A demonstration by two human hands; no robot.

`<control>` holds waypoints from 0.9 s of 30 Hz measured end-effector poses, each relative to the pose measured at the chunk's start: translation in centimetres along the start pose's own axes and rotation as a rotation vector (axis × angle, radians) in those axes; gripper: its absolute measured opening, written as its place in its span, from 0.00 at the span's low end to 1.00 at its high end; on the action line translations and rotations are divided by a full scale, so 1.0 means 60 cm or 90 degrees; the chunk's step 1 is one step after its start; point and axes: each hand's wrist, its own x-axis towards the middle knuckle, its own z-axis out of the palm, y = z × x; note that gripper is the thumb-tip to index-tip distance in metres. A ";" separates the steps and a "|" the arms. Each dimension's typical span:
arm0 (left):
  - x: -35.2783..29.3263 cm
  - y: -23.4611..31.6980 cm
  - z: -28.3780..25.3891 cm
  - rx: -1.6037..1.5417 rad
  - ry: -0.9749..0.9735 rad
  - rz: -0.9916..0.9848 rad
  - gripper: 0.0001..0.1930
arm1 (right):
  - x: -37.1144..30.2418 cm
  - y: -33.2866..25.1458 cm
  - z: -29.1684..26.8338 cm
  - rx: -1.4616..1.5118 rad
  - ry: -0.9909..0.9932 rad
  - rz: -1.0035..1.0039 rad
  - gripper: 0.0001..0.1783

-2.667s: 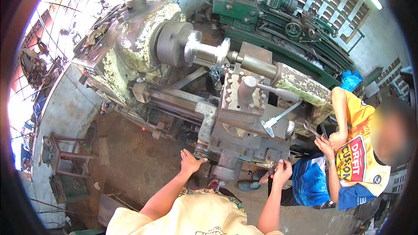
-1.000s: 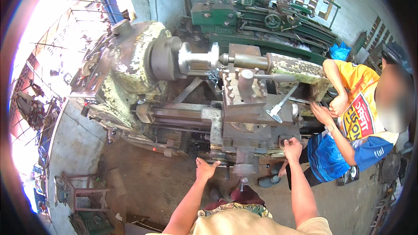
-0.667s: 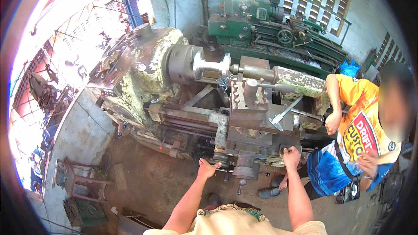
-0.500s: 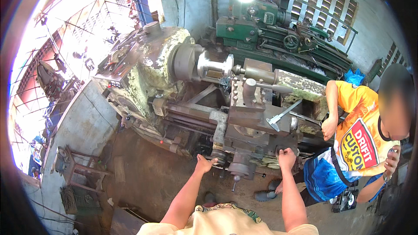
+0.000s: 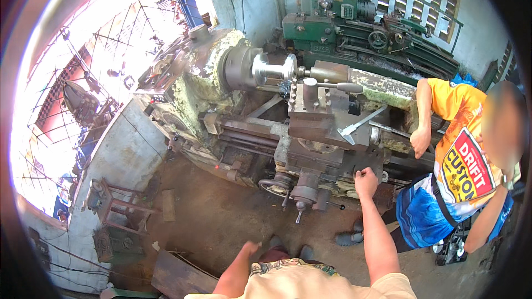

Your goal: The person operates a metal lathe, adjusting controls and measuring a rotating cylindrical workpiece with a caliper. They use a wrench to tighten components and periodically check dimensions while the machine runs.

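Note:
My right hand (image 5: pixel 366 182) is closed at the right side of the lathe carriage (image 5: pixel 316 158); what its fingers hold, if anything, is hidden. Low and close to my body, my left hand (image 5: pixel 249 250) is away from the machine, its fingers blurred. The handwheel (image 5: pixel 277 184) sits on the carriage front, untouched. A shiny spool-shaped metal workpiece (image 5: pixel 274 70) is mounted between the chuck (image 5: pixel 239 68) and the tailstock (image 5: pixel 330 71). Left of the tool post (image 5: pixel 310 94), metal shavings hang below the workpiece. A vernier caliper (image 5: pixel 360 124) lies on the carriage top.
At my right stands another person in an orange shirt (image 5: pixel 463 160), one hand close to the lathe bed. Behind is a green lathe (image 5: pixel 366 33). A rusty metal stand (image 5: pixel 124 207) is by the left wall. A long lever (image 5: pixel 335 206) juts from the carriage front.
My left hand has come off the handwheel area and dropped back toward my body. My right hand stays at the carriage. The other person's raised hand has lowered.

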 end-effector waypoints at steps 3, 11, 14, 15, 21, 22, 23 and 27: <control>-0.042 -0.209 0.031 0.167 -0.059 0.156 0.29 | -0.002 0.003 0.000 0.005 -0.007 0.000 0.11; -0.144 -0.362 0.059 -0.266 0.035 -0.057 0.21 | 0.002 0.021 0.012 0.081 0.035 -0.063 0.10; -0.131 -0.336 0.048 -0.338 0.051 -0.015 0.18 | 0.010 0.027 0.020 0.020 0.039 -0.096 0.09; -0.120 -0.326 0.041 -0.359 0.057 -0.002 0.17 | 0.012 0.028 0.023 -0.003 0.047 -0.115 0.10; -0.012 -0.269 0.017 -0.445 0.073 0.063 0.23 | 0.019 0.030 0.031 -0.083 0.010 -0.149 0.12; 0.001 -0.267 0.024 -0.364 0.108 0.095 0.24 | 0.018 0.031 0.026 -0.063 -0.018 -0.137 0.13; 0.016 -0.266 0.022 -0.296 0.057 0.088 0.27 | 0.018 0.029 0.024 -0.106 -0.036 -0.132 0.15; 0.029 -0.275 0.038 0.039 0.009 0.137 0.27 | 0.010 0.014 0.010 -0.150 -0.079 -0.134 0.17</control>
